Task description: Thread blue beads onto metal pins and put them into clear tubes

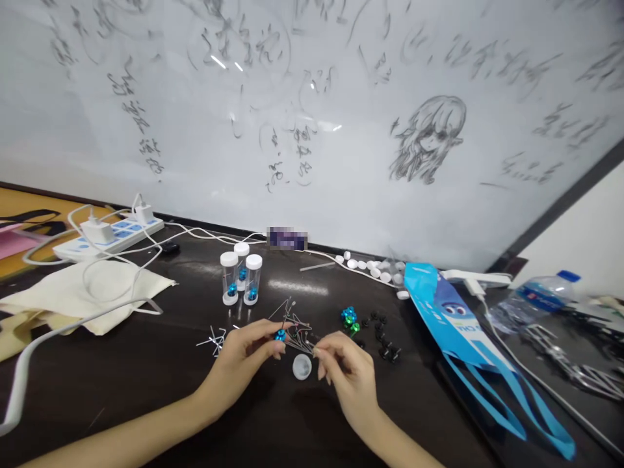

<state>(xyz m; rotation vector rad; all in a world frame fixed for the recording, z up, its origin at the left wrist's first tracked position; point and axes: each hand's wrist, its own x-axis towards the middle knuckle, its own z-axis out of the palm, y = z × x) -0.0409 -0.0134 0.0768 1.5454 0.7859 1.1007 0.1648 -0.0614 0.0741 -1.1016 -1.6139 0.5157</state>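
- The blue piece (279,335) is held above the table (190,364), pinched between the thumb and index finger of the left hand (238,351), which are closed on it.
- It is best gripped lightly by its rim, so that its face is not covered by the fingertips.
- The thumb and forefinger of the right hand (350,372) are held nearly together beside the wires (298,335); whether a strand is pinched there cannot be told.
- Any strand should be taken near one end and drawn out slowly, since the pile looks crossed and may snag.
- The clear cup (301,368) is placed between the hands, near both; it should not be knocked.
- Farther out, three capped tubes (242,275) are stood beyond the left hand, and black pieces (384,338) are scattered to the right; both are better left undisturbed.
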